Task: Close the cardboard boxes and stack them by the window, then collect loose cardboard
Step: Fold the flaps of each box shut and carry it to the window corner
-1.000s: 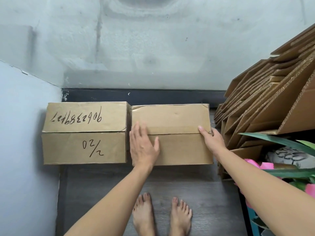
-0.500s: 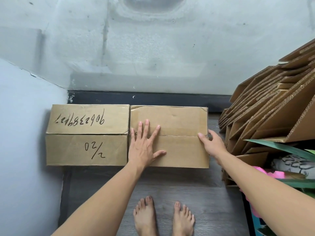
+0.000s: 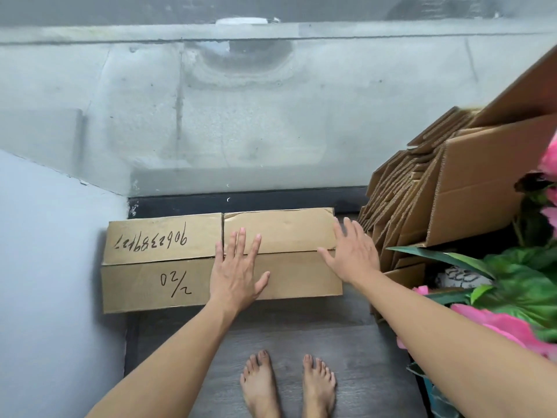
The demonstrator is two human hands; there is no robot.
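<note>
Two closed cardboard boxes sit side by side on the floor against the window's dark base. The left box (image 3: pixel 156 260) carries handwritten numbers and "02/2". The right box (image 3: pixel 289 230) is plain, its two top flaps meeting in a middle seam. My left hand (image 3: pixel 238 270) lies flat with spread fingers on the right box's top, near its left edge and across the seam. My right hand (image 3: pixel 352 251) lies flat with straight fingers over the same box's right end.
A leaning pile of flattened cardboard (image 3: pixel 437 200) stands right of the boxes. Artificial pink flowers with green leaves (image 3: pixel 518 282) fill the right foreground. A pale wall (image 3: pixel 51 267) closes the left side. My bare feet (image 3: pixel 286 384) stand on the dark wood floor.
My right hand has shifted from the box's right side edge onto its top, palm down. My left hand stays flat on the top. The camera has tilted upward.
</note>
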